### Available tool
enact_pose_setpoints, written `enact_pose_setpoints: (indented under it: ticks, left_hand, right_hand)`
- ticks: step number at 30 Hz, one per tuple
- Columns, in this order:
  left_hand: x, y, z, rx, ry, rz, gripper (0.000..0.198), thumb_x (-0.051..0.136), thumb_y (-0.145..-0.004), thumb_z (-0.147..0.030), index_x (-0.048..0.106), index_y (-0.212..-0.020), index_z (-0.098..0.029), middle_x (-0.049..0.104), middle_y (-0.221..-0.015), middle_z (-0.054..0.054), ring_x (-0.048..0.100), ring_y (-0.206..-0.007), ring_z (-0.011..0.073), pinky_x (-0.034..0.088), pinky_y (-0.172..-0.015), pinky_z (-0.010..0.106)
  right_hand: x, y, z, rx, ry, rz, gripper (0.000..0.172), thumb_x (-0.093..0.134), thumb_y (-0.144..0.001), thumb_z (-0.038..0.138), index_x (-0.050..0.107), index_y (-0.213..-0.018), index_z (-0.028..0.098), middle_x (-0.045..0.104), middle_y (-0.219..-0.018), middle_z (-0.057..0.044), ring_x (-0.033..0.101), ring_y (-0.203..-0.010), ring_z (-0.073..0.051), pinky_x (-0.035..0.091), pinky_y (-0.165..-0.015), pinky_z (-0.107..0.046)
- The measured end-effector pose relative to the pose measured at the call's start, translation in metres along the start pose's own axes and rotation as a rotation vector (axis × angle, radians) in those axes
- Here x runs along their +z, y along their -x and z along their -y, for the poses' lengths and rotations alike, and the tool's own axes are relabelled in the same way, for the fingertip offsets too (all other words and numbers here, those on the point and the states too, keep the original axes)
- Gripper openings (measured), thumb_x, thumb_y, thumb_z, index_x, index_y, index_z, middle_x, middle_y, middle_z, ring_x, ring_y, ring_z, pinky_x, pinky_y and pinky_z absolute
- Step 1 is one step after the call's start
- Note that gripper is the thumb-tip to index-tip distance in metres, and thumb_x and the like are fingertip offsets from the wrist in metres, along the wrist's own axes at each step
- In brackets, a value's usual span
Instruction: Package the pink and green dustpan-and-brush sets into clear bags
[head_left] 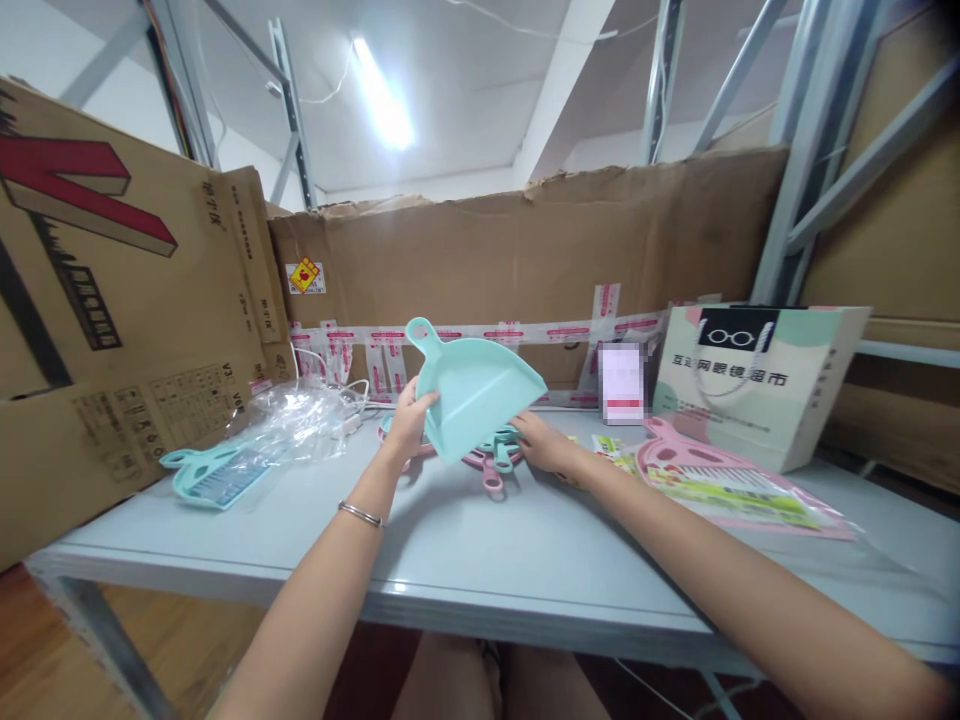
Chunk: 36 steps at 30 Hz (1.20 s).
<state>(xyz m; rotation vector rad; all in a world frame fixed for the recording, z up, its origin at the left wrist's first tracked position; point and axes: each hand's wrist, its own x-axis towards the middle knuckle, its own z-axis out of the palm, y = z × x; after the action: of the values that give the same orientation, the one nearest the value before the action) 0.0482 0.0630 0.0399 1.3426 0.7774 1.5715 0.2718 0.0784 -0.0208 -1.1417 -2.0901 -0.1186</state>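
My left hand [407,425] grips a mint-green dustpan [480,390] by its left side, thumb on the inner face. The dustpan is raised above the table, with its looped handle pointing up and left. Just to the right, my right hand [546,442] reaches to a pile of small mint-green handled pieces [504,450] and pink ones [492,482] lying on the table. Its fingertips are partly hidden among them and behind the dustpan, so I cannot tell whether they hold a piece. The dustpan covers much of the pile.
On the left lie a bagged mint dustpan-and-brush set [217,475] and crumpled clear plastic [307,415]. A bagged pink set [720,470] lies right, before a paper bag [757,380]. A blurred upright card [622,385] stands behind. Cardboard boxes [465,260] border the grey table [450,550].
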Motion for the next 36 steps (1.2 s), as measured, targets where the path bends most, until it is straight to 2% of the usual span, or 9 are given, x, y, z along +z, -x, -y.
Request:
enact_pose_setpoints:
  ticks: [6, 12, 15, 18, 21, 23, 29, 31, 36]
  left_hand:
    - [0.000, -0.001, 0.001, 0.034, 0.049, -0.028, 0.033, 0.064, -0.057, -0.024, 0.058, -0.089, -0.018, 0.064, -0.084, 0.001, 0.057, -0.078, 0.0172, 0.044, -0.076, 0.029]
    - [-0.003, -0.006, 0.008, 0.162, -0.047, -0.100, 0.029, 0.057, -0.065, -0.026, 0.055, -0.093, -0.018, 0.063, -0.090, 0.003, 0.057, -0.085, 0.0175, 0.044, -0.080, 0.029]
    - [-0.009, -0.008, 0.008, 0.253, -0.123, -0.225, 0.028, 0.051, -0.071, -0.026, 0.053, -0.098, -0.020, 0.061, -0.096, 0.003, 0.056, -0.091, 0.0178, 0.043, -0.084, 0.030]
    - [-0.012, -0.008, 0.002, 0.331, -0.187, -0.339, 0.036, 0.047, -0.074, -0.021, 0.049, -0.110, -0.022, 0.057, -0.112, 0.005, 0.052, -0.105, 0.0189, 0.040, -0.091, 0.031]
    - [-0.010, -0.004, -0.002, 0.396, -0.218, -0.297, 0.055, 0.045, -0.072, -0.012, 0.040, -0.125, -0.026, 0.041, -0.137, 0.003, 0.037, -0.125, 0.0180, 0.030, -0.103, 0.030]
    - [-0.006, 0.000, -0.002, 0.372, -0.233, -0.178, 0.061, 0.045, -0.072, -0.010, 0.038, -0.130, -0.027, 0.034, -0.143, 0.000, 0.031, -0.130, 0.0175, 0.025, -0.107, 0.030]
    - [0.011, 0.009, 0.011, 0.129, -0.112, 0.216, 0.044, 0.052, -0.073, -0.019, 0.057, -0.117, -0.022, 0.056, -0.126, 0.003, 0.048, -0.118, 0.0228, 0.034, -0.101, 0.035]
    - [0.015, 0.012, 0.016, 0.062, -0.054, 0.265, 0.040, 0.055, -0.074, -0.025, 0.060, -0.113, -0.021, 0.059, -0.122, 0.004, 0.051, -0.114, 0.0240, 0.037, -0.099, 0.036]
    - [0.024, 0.019, 0.017, 0.003, 0.003, 0.270, 0.038, 0.060, -0.076, -0.035, 0.063, -0.110, -0.020, 0.060, -0.121, 0.005, 0.051, -0.114, 0.0251, 0.038, -0.097, 0.036]
  right_hand:
    - [0.002, -0.011, 0.000, -0.047, 0.146, 0.230, 0.020, 0.056, -0.069, 0.007, 0.066, -0.081, 0.020, 0.069, -0.084, -0.004, 0.062, -0.079, -0.018, 0.041, -0.071, -0.025]
    - [-0.001, -0.007, 0.006, -0.048, 0.256, 0.168, 0.015, 0.048, -0.077, 0.010, 0.060, -0.080, 0.018, 0.065, -0.085, -0.008, 0.058, -0.083, -0.020, 0.038, -0.077, -0.030]
    - [-0.015, -0.004, 0.005, -0.013, 0.276, 0.040, 0.017, 0.041, -0.084, 0.017, 0.057, -0.089, 0.017, 0.063, -0.089, -0.010, 0.056, -0.086, -0.022, 0.037, -0.083, -0.035]
    - [-0.039, -0.002, 0.005, -0.031, 0.175, -0.298, 0.019, 0.035, -0.088, 0.024, 0.052, -0.096, 0.019, 0.058, -0.089, -0.010, 0.054, -0.086, -0.022, 0.040, -0.081, -0.037]
    - [-0.067, 0.001, 0.018, -0.103, -0.011, -0.741, 0.018, 0.035, -0.088, 0.026, 0.048, -0.099, 0.020, 0.050, -0.086, -0.007, 0.050, -0.080, -0.021, 0.042, -0.075, -0.038]
    - [-0.079, 0.003, 0.033, -0.105, -0.102, -0.832, 0.019, 0.034, -0.088, 0.027, 0.045, -0.102, 0.021, 0.046, -0.086, -0.006, 0.048, -0.079, -0.021, 0.042, -0.073, -0.039]
    - [-0.068, 0.003, 0.068, -0.092, -0.356, -0.324, 0.025, 0.037, -0.086, 0.024, 0.037, -0.111, 0.022, 0.045, -0.077, -0.001, 0.046, -0.064, -0.015, 0.042, -0.061, -0.029]
    - [-0.057, 0.002, 0.071, -0.036, -0.332, -0.284, 0.018, 0.039, -0.084, 0.021, 0.041, -0.102, 0.021, 0.049, -0.078, -0.002, 0.050, -0.067, -0.016, 0.043, -0.065, -0.030]
    - [-0.044, 0.003, 0.071, -0.009, -0.207, -0.365, 0.009, 0.043, -0.084, 0.022, 0.048, -0.091, 0.020, 0.060, -0.090, -0.008, 0.056, -0.086, -0.021, 0.043, -0.077, -0.036]
